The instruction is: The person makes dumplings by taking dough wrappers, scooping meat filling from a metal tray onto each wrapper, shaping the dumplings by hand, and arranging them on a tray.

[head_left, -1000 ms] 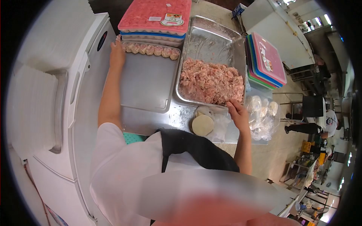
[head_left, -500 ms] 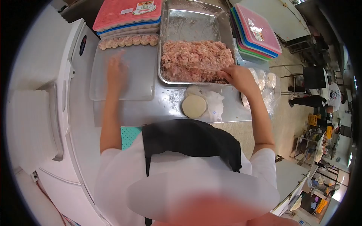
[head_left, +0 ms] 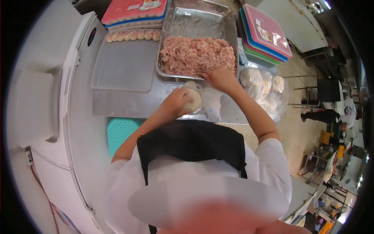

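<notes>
A stack of round, pale dumpling wrappers [head_left: 195, 102] lies near the table's front edge. My left hand [head_left: 177, 102] is over its left side, fingers curled on the top wrapper; whether one is lifted cannot be made out. A deep metal pan [head_left: 230, 23] holds a mound of pinkish minced meat filling [head_left: 198, 56]. At the pan's near right rim, my right hand [head_left: 220, 80] is closed, its fingertips low against the meat; what it holds is hidden. A clear plastic tray [head_left: 122, 68] on the left carries a row of filled dumplings [head_left: 132, 36] along its far edge.
Lidded trays are stacked at the far left [head_left: 134, 11] and right [head_left: 267, 33]. A crumpled plastic bag [head_left: 211, 103] touches the wrapper stack. Bagged wrapper stacks [head_left: 265, 87] sit at the right. A white fridge [head_left: 78, 117] stands left, a turquoise perforated stool [head_left: 122, 134] below. Another person [head_left: 344, 107] is far right.
My left hand has moved from above the clear tray to the wrapper stack. My right hand has shifted left along the pan's near edge. The view has tilted slightly.
</notes>
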Motion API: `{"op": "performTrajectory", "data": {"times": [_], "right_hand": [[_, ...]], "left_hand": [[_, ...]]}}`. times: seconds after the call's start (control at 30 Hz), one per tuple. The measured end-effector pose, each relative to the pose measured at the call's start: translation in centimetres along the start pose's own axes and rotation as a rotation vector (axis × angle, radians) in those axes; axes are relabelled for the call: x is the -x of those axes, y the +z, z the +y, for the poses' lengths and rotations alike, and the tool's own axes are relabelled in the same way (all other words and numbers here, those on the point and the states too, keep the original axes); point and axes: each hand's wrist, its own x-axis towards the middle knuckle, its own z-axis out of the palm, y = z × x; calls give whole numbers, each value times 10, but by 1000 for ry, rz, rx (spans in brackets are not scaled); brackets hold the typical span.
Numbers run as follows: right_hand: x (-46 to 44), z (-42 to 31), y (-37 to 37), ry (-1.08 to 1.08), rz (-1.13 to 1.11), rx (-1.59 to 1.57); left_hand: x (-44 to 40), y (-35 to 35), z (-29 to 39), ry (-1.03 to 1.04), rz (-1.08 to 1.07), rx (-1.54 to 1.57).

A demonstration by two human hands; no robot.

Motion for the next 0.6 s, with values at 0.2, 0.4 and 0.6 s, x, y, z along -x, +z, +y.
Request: {"op": "performTrajectory", "data": {"times": [0.2, 0.4, 0.6], "right_hand": [[7, 35, 0, -25, 160, -270], [13, 31, -14, -8, 89, 102], [23, 15, 7, 74, 115, -250]], "left_hand": [[-9, -10, -26, -315, 92, 113], [-20, -1, -71, -449, -173, 415], [-17, 10, -66, -590, 119, 187]]}}
